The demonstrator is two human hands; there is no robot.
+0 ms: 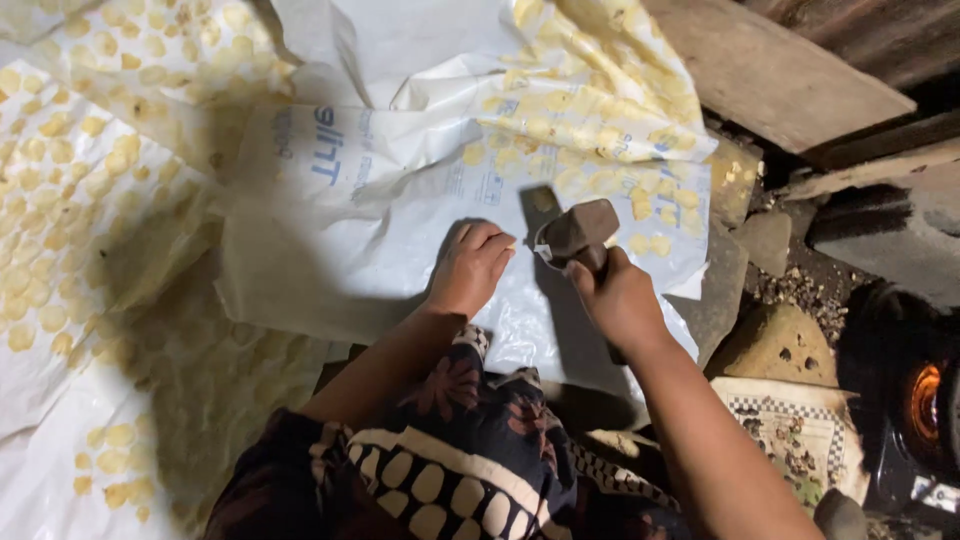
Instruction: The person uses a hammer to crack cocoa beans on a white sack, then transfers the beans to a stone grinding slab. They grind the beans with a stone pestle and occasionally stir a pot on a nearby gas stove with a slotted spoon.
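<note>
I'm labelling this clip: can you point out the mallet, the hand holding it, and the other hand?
mallet point(578, 232), head view, on its blocky head.
right hand point(618, 297), head view, back of the hand.
left hand point(470, 268), head view, on the knuckles, resting on the plastic sheet point(400, 230).

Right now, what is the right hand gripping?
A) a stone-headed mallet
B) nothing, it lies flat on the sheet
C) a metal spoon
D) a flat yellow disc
A: the right hand is closed around the handle of a mallet with a blocky brownish head raised over the white plastic sheet, while the left hand rests on the sheet beside it.
</note>
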